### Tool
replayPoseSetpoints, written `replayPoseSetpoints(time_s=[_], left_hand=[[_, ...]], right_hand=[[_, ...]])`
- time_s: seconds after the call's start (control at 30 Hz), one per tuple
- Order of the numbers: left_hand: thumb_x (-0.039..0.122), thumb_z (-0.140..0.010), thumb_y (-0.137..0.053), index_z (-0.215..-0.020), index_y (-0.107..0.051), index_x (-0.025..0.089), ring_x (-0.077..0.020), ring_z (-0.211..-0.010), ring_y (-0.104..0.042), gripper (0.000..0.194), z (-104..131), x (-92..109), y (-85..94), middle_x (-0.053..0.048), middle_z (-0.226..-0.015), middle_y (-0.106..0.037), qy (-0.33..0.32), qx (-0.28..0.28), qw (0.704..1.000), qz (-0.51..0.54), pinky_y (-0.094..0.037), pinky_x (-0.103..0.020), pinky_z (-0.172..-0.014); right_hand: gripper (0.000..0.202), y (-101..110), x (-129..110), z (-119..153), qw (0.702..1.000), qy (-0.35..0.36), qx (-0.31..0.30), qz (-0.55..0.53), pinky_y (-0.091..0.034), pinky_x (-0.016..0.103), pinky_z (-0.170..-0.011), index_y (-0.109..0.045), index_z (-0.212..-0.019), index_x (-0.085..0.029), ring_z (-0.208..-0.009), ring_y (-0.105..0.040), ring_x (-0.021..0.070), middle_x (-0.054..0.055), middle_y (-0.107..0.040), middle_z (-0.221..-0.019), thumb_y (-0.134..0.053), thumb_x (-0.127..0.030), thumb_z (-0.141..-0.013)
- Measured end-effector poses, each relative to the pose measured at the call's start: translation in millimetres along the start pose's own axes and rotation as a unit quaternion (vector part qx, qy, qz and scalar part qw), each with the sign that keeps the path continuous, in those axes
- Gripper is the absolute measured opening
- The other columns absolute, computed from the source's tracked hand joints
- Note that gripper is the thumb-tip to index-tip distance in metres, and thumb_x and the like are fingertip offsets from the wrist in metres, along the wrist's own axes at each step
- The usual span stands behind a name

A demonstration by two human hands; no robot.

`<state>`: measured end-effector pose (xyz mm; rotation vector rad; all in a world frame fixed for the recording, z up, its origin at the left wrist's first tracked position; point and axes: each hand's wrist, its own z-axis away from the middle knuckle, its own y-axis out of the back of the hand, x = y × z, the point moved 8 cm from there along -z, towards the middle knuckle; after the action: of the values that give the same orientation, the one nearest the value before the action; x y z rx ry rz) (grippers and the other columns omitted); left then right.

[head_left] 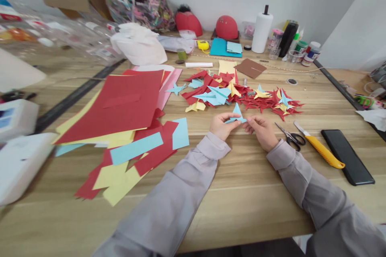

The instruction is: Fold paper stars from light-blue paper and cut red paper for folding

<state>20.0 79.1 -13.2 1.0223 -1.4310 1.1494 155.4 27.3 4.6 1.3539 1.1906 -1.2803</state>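
Between my hands is a light blue folded paper star [237, 112], one point standing upward. My left hand [224, 124] pinches its left side between thumb and fingers. At its right point, the fingertips of my right hand [261, 128] are closed on the paper. Just beyond lies a heap of red, yellow and blue folded paper pieces [208, 88], with a smaller pile of paper stars [283, 102] to the right. Scissors [291, 136] lie close to my right hand.
Red paper sheets [120, 100] and cut strips [137, 148] are stacked at left. A yellow utility knife [322, 150] and a black phone [346, 156] lie at right. At the back stand a white bottle [262, 32], paint jars [312, 52] and a yellow tape measure [203, 45].
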Motion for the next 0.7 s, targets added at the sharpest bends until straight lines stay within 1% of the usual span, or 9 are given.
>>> replayPoseSetpoints(time_s=[0.13, 0.3, 0.4, 0.53, 0.7], left_hand=[[0.024, -0.049, -0.08, -0.074, -0.073, 0.016, -0.0137, -0.063, -0.06, 0.028, 0.0, -1.1, -1.3, -0.004, -0.071, -0.07, 0.012, -0.009, 1.0, 0.007, -0.049, -0.028, -0.064], [0.023, -0.05, -0.08, -0.075, -0.073, 0.016, -0.0116, -0.061, -0.058, 0.027, 0.2, 0.1, -2.0, -0.002, -0.069, -0.069, 0.014, -0.011, 1.0, 0.012, -0.047, -0.026, -0.063], [0.022, -0.049, -0.079, -0.076, -0.074, 0.015, -0.0121, -0.061, -0.058, 0.028, 1.0, 0.5, -3.8, -0.002, -0.068, -0.069, 0.013, -0.02, 1.0, -0.002, -0.047, -0.026, -0.063], [0.022, -0.05, -0.078, -0.074, -0.073, 0.015, -0.015, -0.07, -0.061, 0.025, 3.2, 6.1, -9.6, -0.003, -0.074, -0.069, -0.012, -0.052, 0.999, -0.013, -0.048, -0.027, -0.069], [0.023, -0.055, -0.077, -0.074, -0.074, 0.017, -0.016, -0.074, -0.062, 0.02, 4.8, 12.2, -12.0, -0.003, -0.076, -0.07, -0.042, -0.066, 0.996, -0.03, -0.048, -0.028, -0.072]], right_hand=[[0.042, 0.5, 0.2, 0.0, 1.0, 0.007, 0.002, -0.002, -0.042, 0.024, -0.049, -0.063, -0.067, -0.018, -0.051, -0.055, 0.0113, 0.002, -0.066, -0.06, -0.066, -0.061, -0.067], [0.043, 0.1, 2.0, 1.3, 1.0, -0.016, 0.005, -0.016, -0.042, 0.023, -0.048, -0.062, -0.066, -0.017, -0.052, -0.056, 0.011, 0.003, -0.066, -0.063, -0.062, -0.06, -0.072], [0.044, -2.0, 0.1, 1.5, 1.0, -0.017, -0.002, 0.003, -0.043, 0.023, -0.048, -0.061, -0.068, -0.017, -0.051, -0.055, 0.0102, 0.001, -0.064, -0.061, -0.063, -0.061, -0.07], [0.043, -4.0, -2.0, 1.6, 1.0, -0.012, -0.007, 0.025, -0.042, 0.022, -0.048, -0.061, -0.069, -0.017, -0.05, -0.053, 0.0096, -0.002, -0.06, -0.055, -0.069, -0.059, -0.064], [0.043, -4.9, -2.2, 1.2, 0.999, -0.006, -0.016, 0.029, -0.042, 0.023, -0.049, -0.059, -0.067, -0.017, -0.05, -0.053, 0.0091, -0.001, -0.06, -0.056, -0.068, -0.06, -0.065]])
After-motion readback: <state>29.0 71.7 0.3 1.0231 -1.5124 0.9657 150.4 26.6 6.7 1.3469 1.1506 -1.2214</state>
